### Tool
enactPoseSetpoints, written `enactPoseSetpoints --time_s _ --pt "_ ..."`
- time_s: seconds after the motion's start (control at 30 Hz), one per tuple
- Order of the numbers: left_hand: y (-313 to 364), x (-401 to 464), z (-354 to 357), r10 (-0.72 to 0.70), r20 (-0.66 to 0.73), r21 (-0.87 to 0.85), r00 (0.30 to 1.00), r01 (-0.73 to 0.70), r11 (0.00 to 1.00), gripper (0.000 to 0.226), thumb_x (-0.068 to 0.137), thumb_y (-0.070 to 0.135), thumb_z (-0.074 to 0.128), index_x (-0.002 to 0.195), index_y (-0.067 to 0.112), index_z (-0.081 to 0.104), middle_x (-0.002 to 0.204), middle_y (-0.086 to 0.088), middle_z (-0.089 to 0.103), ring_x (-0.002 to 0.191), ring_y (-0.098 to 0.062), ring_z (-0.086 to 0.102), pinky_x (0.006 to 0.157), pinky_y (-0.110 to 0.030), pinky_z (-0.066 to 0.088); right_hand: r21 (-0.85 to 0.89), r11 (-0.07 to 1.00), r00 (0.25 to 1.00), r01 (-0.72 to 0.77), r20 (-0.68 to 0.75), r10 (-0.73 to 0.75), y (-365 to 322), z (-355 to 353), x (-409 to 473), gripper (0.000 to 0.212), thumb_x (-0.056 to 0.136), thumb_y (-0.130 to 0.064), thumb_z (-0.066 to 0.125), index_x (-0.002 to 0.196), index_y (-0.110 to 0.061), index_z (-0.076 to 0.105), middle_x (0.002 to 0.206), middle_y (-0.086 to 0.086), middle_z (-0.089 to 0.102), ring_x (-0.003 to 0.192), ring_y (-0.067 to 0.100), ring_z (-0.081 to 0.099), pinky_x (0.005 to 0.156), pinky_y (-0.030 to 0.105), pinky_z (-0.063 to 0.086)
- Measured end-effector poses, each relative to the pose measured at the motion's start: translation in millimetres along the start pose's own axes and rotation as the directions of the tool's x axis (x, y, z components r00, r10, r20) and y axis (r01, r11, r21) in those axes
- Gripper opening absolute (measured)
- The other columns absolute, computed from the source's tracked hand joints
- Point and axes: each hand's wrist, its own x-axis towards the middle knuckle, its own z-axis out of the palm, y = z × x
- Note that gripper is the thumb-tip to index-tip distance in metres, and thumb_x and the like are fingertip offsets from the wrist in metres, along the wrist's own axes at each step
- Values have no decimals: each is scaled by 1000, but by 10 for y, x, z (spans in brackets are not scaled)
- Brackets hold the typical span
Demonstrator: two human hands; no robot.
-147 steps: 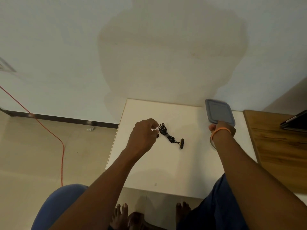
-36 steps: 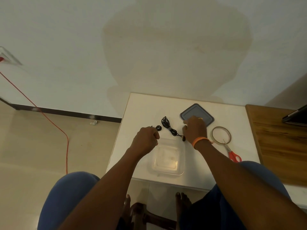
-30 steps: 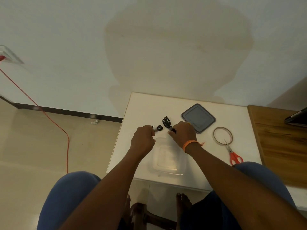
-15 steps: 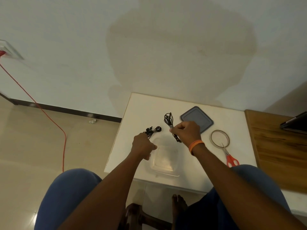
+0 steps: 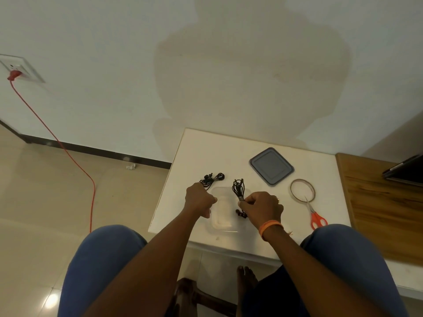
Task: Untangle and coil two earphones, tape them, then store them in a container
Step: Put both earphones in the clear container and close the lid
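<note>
Two black coiled earphones are lifted above a small white table [image 5: 229, 154]. My left hand [image 5: 198, 197] grips one earphone bundle [image 5: 211, 179], whose buds stick out beyond my fingers. My right hand [image 5: 261, 208] pinches the other earphone bundle [image 5: 238, 188] at its middle; its coil points up and its buds hang below my thumb. A clear plastic container [image 5: 223, 216] stands open on the table under and between both hands. Its grey lid [image 5: 271, 166] lies flat farther back on the right.
A roll of clear tape [image 5: 302, 190] and red-handled scissors [image 5: 315, 217] lie to the right of the lid. A wooden desk [image 5: 384, 207] adjoins the table on the right. A red cable [image 5: 68, 154] runs from a wall socket down across the floor.
The lid was set down on the table and the clear container now stands in front. Each hand took one earphone bundle off the table and brought it back over the container.
</note>
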Motion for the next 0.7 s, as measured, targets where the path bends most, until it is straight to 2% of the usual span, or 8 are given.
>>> enactPoseSetpoints --time_s 0.13,0.2,0.33,0.37,0.47,0.57,0.63,0.7 --pt "-4 24 24 16 11 21 1000 -17 1000 28 76 10 78 94 -5 63 98 -22 71 86 -35 71 80 -47 60 -253 966 997 50 -45 -64 6 121 -36 27 80 -44 66 62 -23 64 76 -5 55 94 24 50 72 32 30" --pt "2 37 28 -3 5 15 1000 3 1000 30 76 11 78 97 -5 63 96 -23 71 82 -31 72 77 -46 61 -303 950 995 71 -46 -89 6 198 -58 22 76 -41 68 65 -22 63 87 -2 46 96 24 45 73 33 27" --pt "17 38 54 2 4 -10 1000 -2 1000 18 83 11 72 81 4 56 77 -17 66 59 -27 70 50 -32 60 -442 884 986 155 8 -168 30 338 -80 22 74 -45 64 75 -23 69 99 -1 39 98 23 37 74 34 23" --pt "14 34 53 3 3 -2 1000 -3 1000 18 83 11 72 82 3 56 77 -17 66 60 -28 70 49 -32 60 -460 873 984 161 9 -177 32 362 -84 23 74 -45 64 76 -23 70 100 0 40 99 24 37 74 35 23" --pt "-12 36 42 -5 37 41 999 3 999 27 80 15 77 94 -2 62 86 -18 70 74 -31 73 65 -44 63 -494 857 986 147 1 -169 35 391 -65 27 72 -49 67 75 -22 71 104 1 42 101 26 36 75 36 23" --pt "3 53 9 -13 33 41 999 11 999 34 82 30 76 93 0 62 83 -14 70 66 -29 73 59 -43 62 -483 872 994 77 -30 -104 29 348 -14 40 65 -63 71 71 -23 71 103 1 41 100 26 36 75 37 26" --pt "16 86 -16 47 -66 143 997 -38 989 37 86 38 71 94 4 59 90 -11 69 71 -27 71 64 -37 60 -421 905 993 61 -68 -99 28 324 4 42 61 -66 73 73 -26 69 102 -1 41 99 24 38 78 37 29" --pt "23 124 -29 170 -197 295 965 -107 949 28 92 36 65 97 10 55 100 -9 65 81 -25 63 66 -34 50 -333 941 987 66 -115 -110 33 319 3 48 59 -66 75 84 -27 64 104 -1 42 99 23 40 81 37 33"
